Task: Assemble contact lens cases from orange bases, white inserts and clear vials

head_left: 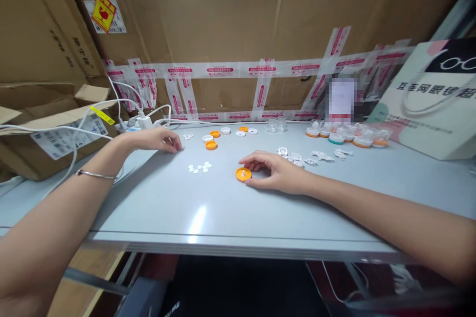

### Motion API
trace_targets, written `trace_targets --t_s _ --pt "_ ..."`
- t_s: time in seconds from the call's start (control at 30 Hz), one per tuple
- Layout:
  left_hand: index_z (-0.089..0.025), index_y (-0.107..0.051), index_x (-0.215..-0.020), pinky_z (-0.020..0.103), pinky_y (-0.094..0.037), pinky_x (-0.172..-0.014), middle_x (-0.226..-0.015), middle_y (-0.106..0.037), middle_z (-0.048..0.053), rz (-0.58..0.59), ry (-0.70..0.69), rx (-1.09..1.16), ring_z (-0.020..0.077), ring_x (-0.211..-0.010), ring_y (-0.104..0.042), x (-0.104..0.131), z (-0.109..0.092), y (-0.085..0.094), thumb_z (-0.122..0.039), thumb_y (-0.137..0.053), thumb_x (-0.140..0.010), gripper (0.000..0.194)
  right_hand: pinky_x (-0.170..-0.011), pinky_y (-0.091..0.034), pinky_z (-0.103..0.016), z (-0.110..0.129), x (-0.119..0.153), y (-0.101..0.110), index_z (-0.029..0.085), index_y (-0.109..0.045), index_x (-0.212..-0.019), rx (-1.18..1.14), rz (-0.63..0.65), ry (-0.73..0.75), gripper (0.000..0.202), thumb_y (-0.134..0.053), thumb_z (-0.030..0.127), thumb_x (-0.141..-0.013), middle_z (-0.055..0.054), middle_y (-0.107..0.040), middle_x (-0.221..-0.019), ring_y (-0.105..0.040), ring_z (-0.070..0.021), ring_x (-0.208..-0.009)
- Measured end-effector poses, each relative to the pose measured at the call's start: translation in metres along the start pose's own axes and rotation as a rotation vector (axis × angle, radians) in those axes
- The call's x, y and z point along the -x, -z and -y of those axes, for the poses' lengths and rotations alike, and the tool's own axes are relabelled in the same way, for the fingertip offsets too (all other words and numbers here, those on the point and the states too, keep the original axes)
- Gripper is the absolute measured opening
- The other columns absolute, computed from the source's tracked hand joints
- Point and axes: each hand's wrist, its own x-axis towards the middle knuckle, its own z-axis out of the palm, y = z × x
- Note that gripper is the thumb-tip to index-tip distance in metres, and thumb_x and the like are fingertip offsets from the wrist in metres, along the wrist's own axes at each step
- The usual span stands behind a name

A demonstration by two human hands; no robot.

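Observation:
My right hand (266, 171) holds an orange round cap (243, 175) at its rim, between thumb and fingers, on the grey table. A small white piece stands in the middle of that cap. My left hand (159, 139) is over the table further left, its fingers bent downward; what they hold, if anything, is hidden. Small white discs (200, 168) lie between the hands. Just right of my left hand are small white parts (188, 136), and beyond them sit orange caps (211, 145) and white rings (225, 131).
Clear cups (277, 124) stand at the back. White plastic parts (322, 156) lie behind my right forearm, near several clear-topped pieces with coloured bases (347, 133). A paper bag (427, 109) stands at right, an open cardboard box (55, 129) and white cables (145, 120) at left.

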Motion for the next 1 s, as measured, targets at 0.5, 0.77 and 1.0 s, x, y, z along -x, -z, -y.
trace_targets --t_s 0.5,0.77,1.0 --pt "-0.018 -0.067 -0.081 0.021 -0.038 -0.063 -0.083 -0.068 0.002 -0.001 0.118 0.033 0.0177 -0.077 -0.056 -0.003 -0.011 -0.006 -0.045 -0.058 -0.068 0.031 -0.065 -0.04 -0.027 0.003 0.001 -0.003 0.022 -0.063 -0.097 0.23 -0.098 -0.043 0.027 -0.06 0.038 -0.076 -0.002 -0.051 -0.083 -0.049 -0.013 -0.071" --pt "-0.017 -0.066 -0.072 0.019 -0.038 -0.053 -0.07 -0.065 0.002 -0.089 0.129 0.02 0.0146 -0.064 -0.055 0.002 -0.018 -0.001 -0.039 -0.06 -0.067 0.024 -0.068 -0.041 -0.026 0.003 0.003 -0.002 0.022 -0.063 -0.098 0.212 -0.069 0.002 0.027 -0.059 0.038 -0.076 -0.002 -0.05 -0.086 -0.05 -0.0128 -0.074" --pt "-0.015 -0.062 -0.073 0.02 -0.044 -0.061 -0.07 -0.064 0.002 -0.639 -0.368 0.096 0.011 -0.064 -0.056 -0.006 -0.117 -0.028 -0.029 -0.059 -0.075 0.015 -0.069 -0.042 -0.026 0.004 0.0 -0.003 0.022 -0.064 -0.101 0.196 -0.06 -0.005 0.028 -0.062 0.034 -0.075 -0.001 -0.05 -0.083 -0.051 -0.0126 -0.072"
